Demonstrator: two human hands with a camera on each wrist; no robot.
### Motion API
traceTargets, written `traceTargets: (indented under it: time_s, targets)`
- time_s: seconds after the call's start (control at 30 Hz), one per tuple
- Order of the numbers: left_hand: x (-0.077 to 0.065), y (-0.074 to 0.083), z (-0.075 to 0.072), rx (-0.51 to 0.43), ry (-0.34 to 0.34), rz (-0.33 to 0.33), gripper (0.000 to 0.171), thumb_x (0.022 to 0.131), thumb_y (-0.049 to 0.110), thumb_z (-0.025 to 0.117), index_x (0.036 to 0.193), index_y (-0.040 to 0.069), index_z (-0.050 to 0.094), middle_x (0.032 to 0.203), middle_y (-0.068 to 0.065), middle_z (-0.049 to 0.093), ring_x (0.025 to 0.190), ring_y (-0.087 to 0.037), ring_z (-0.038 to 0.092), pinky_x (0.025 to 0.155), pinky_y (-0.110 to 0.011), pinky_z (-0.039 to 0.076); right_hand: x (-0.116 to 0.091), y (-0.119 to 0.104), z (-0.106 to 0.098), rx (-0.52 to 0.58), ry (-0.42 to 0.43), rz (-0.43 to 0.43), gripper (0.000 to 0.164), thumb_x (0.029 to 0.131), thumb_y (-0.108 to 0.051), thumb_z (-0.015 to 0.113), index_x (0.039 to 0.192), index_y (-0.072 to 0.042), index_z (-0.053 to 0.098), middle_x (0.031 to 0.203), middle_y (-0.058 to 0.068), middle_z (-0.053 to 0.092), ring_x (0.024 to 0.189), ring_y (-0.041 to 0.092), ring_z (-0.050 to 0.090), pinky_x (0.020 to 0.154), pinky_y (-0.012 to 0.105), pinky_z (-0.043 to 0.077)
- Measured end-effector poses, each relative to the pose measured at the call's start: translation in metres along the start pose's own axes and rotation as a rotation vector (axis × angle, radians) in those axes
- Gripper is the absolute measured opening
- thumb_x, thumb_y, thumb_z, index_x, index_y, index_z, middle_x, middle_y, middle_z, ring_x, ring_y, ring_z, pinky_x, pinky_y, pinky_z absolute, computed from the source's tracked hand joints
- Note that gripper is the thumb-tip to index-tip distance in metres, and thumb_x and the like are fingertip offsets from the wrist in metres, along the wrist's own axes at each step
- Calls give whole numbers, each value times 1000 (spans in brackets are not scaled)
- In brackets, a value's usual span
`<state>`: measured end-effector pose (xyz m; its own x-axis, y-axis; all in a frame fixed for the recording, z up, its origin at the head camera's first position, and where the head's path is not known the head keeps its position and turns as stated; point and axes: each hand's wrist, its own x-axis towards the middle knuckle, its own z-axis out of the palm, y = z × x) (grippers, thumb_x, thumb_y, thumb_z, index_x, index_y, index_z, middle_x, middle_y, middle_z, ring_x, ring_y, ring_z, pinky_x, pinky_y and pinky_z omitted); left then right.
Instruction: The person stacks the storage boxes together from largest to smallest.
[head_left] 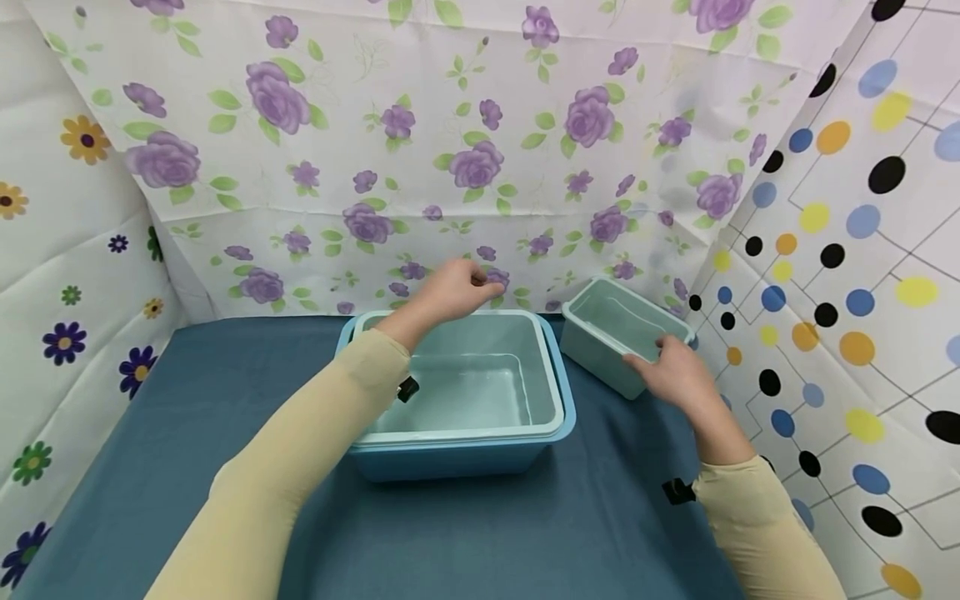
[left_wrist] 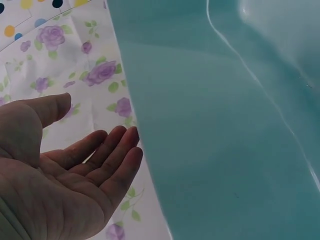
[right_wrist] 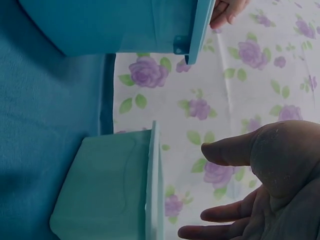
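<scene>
the largest thing was the white cloth backdrop with purple roses, upright behind the table covered in plain dark blue cloth. on that table stood the big blue rectangular plastic bin, with the pale aqua rectangular plastic bin set inside it, rim near rim. that nesting looked done, i judged. the small pale green rectangular plastic bin stood upright outside, to the right of the pair; its placing inside was not done, if the stacking took it in too.

for moving, the widest room lay left of the pair and along the front of the table. the far rims sat close to the rose cloth, and the small bin's right end was near the white cloth wall with coloured dots, so space was tight there.

the left hand was over the pair's far rim, fingers loosely spread and gripping nothing; contact with the rim i couldn't tell. the right hand hung by the small bin's rim, thumb well parted from the fingers, holding nothing.
</scene>
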<state>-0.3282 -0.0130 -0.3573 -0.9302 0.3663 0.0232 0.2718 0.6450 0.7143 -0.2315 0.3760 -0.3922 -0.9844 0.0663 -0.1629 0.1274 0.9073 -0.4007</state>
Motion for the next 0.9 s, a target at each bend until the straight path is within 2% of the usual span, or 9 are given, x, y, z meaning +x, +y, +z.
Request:
traceTargets:
  time_s: [0.13, 0.27, 0.4, 0.6, 0.73, 0.8, 0.9]
  targets:
    - [4, -1, 3, 6, -12, -8, 42, 113, 45, 66, 85, 15, 68, 70, 0, 52, 60, -17, 43, 61, -37, 39, 3, 4, 1, 12, -3, 25, 104, 111, -65, 55, 166, 18, 27, 163, 46, 38, 146, 64, 44, 113, 73, 44]
    - [8, -1, 5, 1, -27, -17, 49, 113, 45, 66, 75, 16, 58, 62, 3, 37, 56, -16, 35, 58, -37, 34, 5, 8, 2, 18, 3, 44, 104, 111, -64, 55, 166, 19, 26, 164, 47, 35, 147, 64, 42, 114, 73, 43]
    - [11, -3, 6, 6, -28, -12, 52, 113, 45, 66, 71, 18, 52, 60, 4, 34, 54, -16, 32, 56, -36, 32, 7, 11, 4, 23, 17, 56, 103, 112, -63, 54, 166, 19, 25, 163, 49, 33, 146, 65, 41, 114, 74, 42]
    - [13, -5, 10, 13, -30, -1, 56, 113, 44, 66, 68, 19, 45, 59, 4, 33, 52, -15, 28, 54, -34, 29, 10, 18, 8, 30, 38, 82, 105, 111, -64, 53, 166, 20, 22, 164, 53, 24, 149, 68, 32, 116, 76, 38]
    - [14, -2, 11, 24, -37, -7, 53, 112, 47, 66, 71, 18, 50, 59, 5, 35, 53, -15, 30, 55, -34, 30, 13, 23, 10, 28, 48, 87, 107, 111, -65, 52, 166, 22, 21, 163, 55, 21, 149, 70, 30, 116, 78, 37]
    - [14, 0, 12, 28, -40, -1, 50, 113, 47, 65, 76, 14, 56, 63, 3, 39, 56, -16, 33, 58, -35, 32, 15, 26, 11, 18, 50, 86, 108, 111, -66, 52, 166, 22, 19, 163, 55, 21, 148, 70, 30, 115, 78, 37]
    - [15, 1, 14, 34, -37, 27, 40, 113, 46, 65, 95, 11, 72, 76, 3, 55, 64, -15, 45, 64, -35, 41, 17, 28, 11, 11, 46, 93, 110, 111, -66, 51, 166, 22, 16, 164, 55, 20, 149, 71, 28, 116, 79, 35]
